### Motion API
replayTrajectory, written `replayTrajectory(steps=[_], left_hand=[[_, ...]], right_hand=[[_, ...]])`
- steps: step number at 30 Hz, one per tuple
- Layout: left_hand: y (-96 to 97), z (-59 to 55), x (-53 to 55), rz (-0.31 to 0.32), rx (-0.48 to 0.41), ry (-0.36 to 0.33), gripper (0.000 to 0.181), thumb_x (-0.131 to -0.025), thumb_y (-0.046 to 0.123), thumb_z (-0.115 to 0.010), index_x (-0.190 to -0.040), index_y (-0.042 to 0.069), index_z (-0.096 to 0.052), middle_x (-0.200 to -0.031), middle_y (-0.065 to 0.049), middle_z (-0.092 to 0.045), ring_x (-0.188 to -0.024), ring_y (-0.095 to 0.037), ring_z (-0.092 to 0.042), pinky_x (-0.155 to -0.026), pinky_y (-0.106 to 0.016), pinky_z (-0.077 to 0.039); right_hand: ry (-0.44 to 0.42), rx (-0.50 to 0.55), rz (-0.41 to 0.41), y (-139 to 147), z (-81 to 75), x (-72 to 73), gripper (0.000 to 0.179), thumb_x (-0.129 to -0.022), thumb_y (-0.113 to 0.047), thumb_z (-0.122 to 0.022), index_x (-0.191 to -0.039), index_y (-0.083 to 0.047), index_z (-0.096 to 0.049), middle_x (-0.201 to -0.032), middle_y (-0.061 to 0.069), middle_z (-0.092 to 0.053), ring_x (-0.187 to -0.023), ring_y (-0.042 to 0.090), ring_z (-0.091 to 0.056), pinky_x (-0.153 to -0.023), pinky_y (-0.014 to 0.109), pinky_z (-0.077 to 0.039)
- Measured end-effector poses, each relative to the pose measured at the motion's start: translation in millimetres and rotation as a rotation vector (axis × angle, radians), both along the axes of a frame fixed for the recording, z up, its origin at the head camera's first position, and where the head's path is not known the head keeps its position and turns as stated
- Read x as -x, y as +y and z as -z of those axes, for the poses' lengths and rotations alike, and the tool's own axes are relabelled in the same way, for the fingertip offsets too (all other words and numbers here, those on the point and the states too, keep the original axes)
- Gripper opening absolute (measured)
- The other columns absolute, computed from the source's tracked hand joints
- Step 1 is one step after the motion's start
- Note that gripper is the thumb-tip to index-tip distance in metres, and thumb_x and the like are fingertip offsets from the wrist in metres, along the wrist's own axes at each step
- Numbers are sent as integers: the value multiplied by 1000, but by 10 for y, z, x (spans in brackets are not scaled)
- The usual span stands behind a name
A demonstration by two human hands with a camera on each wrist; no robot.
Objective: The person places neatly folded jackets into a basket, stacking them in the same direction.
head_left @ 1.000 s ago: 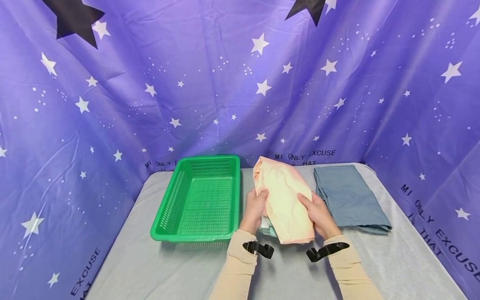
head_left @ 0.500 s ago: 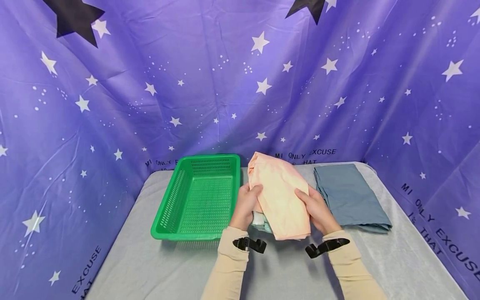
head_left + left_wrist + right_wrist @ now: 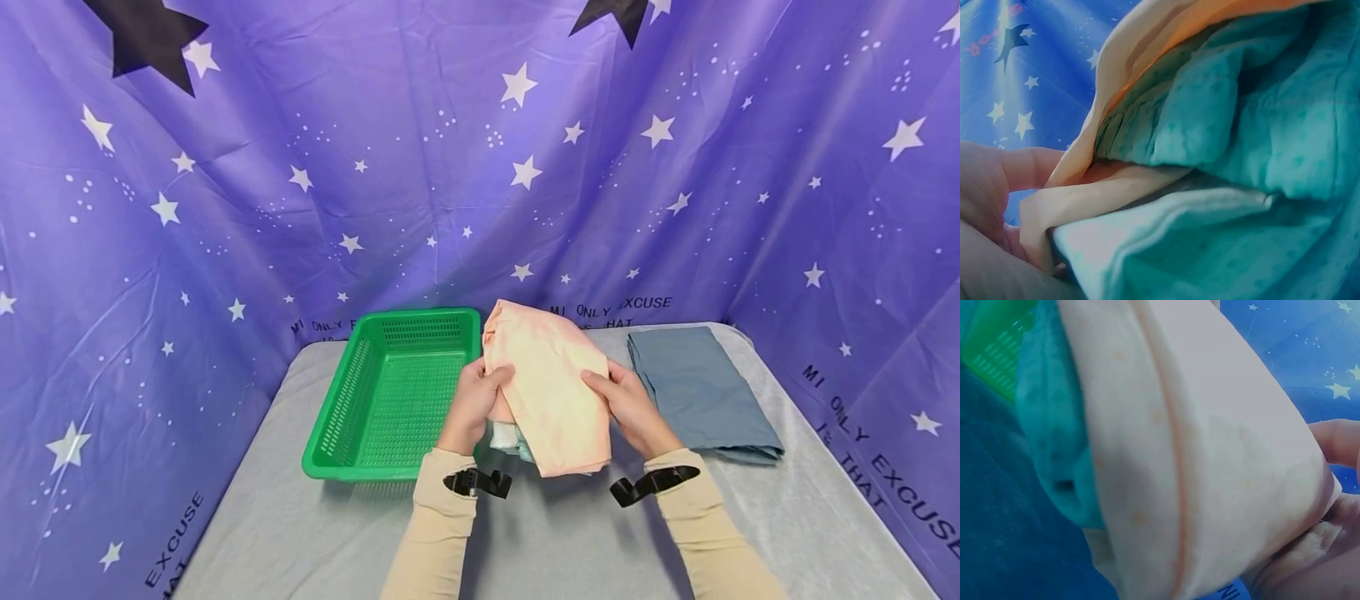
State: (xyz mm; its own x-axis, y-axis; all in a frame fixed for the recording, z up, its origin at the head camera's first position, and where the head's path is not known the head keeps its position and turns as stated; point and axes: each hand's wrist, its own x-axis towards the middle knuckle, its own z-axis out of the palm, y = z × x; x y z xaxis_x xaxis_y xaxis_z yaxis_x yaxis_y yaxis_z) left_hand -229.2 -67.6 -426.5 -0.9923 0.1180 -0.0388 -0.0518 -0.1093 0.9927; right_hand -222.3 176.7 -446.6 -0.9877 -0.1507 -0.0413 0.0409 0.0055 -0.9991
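Both hands hold a folded peach cloth (image 3: 551, 383) in front of the body, with its far end tipped up. My left hand (image 3: 474, 400) grips its left edge, thumb on top and fingers underneath. On the opposite edge my right hand (image 3: 628, 408) pinches it the same way. Teal patterned fabric (image 3: 1204, 112) with a gathered edge lies tucked inside the peach layers, as the left wrist view shows. A whitish corner (image 3: 504, 435) of it pokes out near the left hand. In the right wrist view the teal bulges past the peach cloth (image 3: 1147, 456).
A green plastic basket (image 3: 317, 442) with slotted walls stands to the left, with nothing inside. At the right lies a folded blue-grey cloth (image 3: 697, 387) on the grey-covered table (image 3: 558, 550). A purple star-printed curtain (image 3: 420, 167) surrounds the table's back and sides.
The peach bundle has shifted left and slightly away from the body, toward the basket, with both hands keeping their grip. The left arm has moved more than the right. Basket and blue-grey cloth have stayed put.
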Motion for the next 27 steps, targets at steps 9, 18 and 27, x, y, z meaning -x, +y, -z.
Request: replayTrajectory(steps=[9, 18, 27], left_hand=[[-150, -87, 18, 14, 47, 8, 33, -100, 15, -62, -127, -4, -65, -82, -1, -72, -68, -5, -68, -65, -23, -57], [-281, -233, 17, 43, 34, -2, 27, -101, 13, -62, -120, -6, -67, -59, 5, -62, -42, -6, -44, -45, -23, -38], [-407, -369, 6, 40, 27, -3, 30, -100, 14, -63, -125, -2, -67, -80, -1, -72, -68, -9, -69, -64, -26, -58]], right_hand=[[22, -76, -1, -29, -117, 10, 54, -104, -29, -61, -142, 8, -50, -92, -9, -65, -82, 5, -65, -75, 24, -56], [41, -84, -26, -60, -199, 59, 52, -104, -28, -62, -140, 7, -51, -93, -9, -65, -84, 4, -66, -77, 24, -57], [56, -111, -65, -142, -325, 81, 54, -104, -30, -60, -144, 5, -50, -102, -3, -65, -88, 6, -67, -84, 25, -56]])
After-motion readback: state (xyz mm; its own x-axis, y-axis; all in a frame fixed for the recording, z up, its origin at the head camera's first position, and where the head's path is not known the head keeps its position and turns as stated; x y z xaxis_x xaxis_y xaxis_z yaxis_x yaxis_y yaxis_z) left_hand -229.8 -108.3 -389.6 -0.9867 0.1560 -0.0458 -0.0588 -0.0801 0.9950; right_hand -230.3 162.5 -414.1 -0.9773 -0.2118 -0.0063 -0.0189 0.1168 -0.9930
